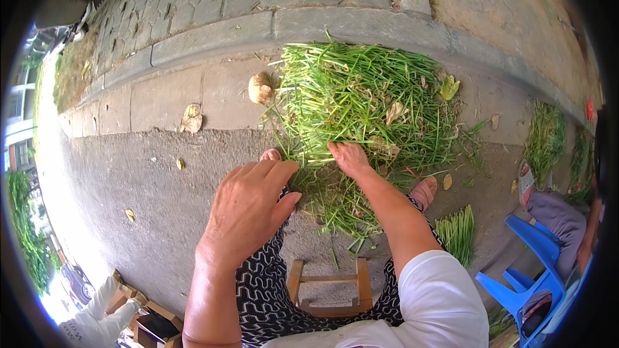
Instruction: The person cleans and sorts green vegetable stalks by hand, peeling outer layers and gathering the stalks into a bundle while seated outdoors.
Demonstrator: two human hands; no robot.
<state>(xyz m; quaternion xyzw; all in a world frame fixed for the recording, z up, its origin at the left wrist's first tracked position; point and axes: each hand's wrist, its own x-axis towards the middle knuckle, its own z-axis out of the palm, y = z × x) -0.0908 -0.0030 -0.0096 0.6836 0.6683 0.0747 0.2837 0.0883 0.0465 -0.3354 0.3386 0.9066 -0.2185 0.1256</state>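
A large heap of long green stalks [358, 92], which look like garlic chives, lies on the ground against the kerb. My right hand [349, 157] reaches into its near edge, with the fingers among the stalks; their grasp is partly hidden. My left hand [254, 198] hovers in front of the heap's left corner, back upward, thumb apart from the fingers, nothing visible in it. Loose, trimmed stalks [343, 203] are scattered between my feet. By my right leg lies a neat bundle of green stalks [455, 234].
My knees flank a wooden stool [329, 279]. At right, a person with grey trousers [556, 217] is near a blue plastic chair [537, 275] and more greens [546, 135]. A stone kerb [217, 34] runs behind the heap. Cardboard boxes [157, 321] and another person's sleeve [104, 299] appear lower left.
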